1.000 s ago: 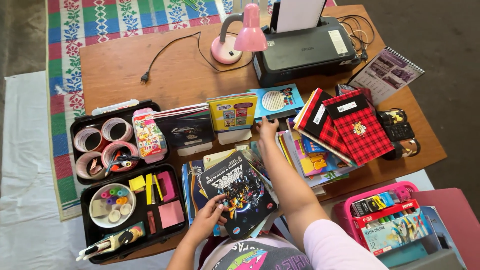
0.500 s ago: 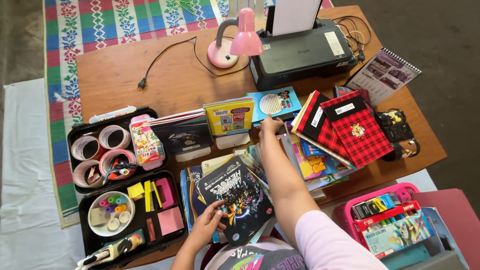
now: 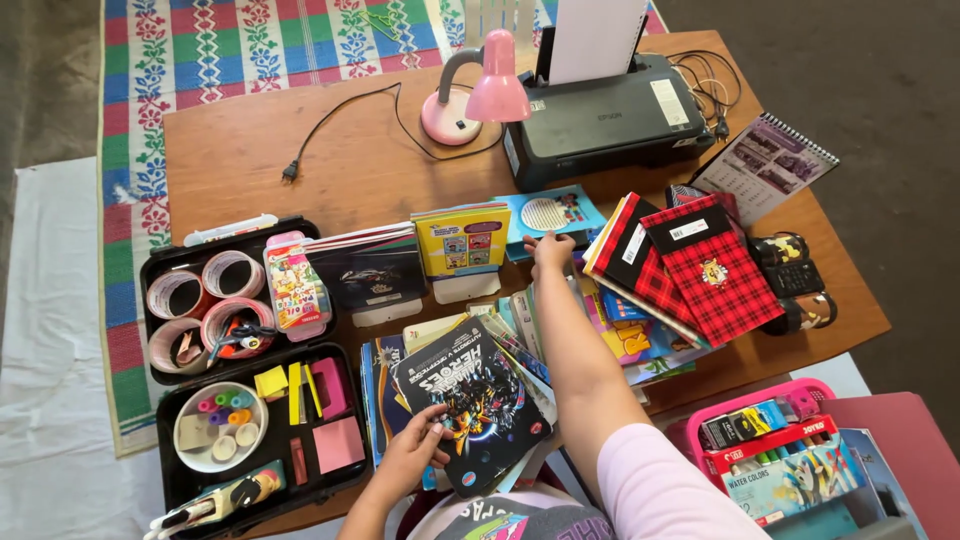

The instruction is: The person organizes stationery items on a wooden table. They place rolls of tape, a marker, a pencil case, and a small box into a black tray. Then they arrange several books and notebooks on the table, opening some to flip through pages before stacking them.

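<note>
In the head view, low and centre in the frame, the left hand (image 3: 415,455) pinches the lower left edge of a dark, glossy comic-style booklet (image 3: 475,400) with bright cartoon figures on its cover; the booklet lies tilted atop a fanned stack of booklets on the wooden bench (image 3: 350,160), its long axis running from lower right up to upper left. The right hand (image 3: 550,250) reaches to mid-frame, fingers curled onto the lower edge of a light blue booklet with a round white patch (image 3: 555,210), just beside a yellow booklet (image 3: 462,240).

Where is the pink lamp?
In the head view, the pink lamp stands at the far edge of the wooden table, just left of the black printer, well beyond both hands.
</note>
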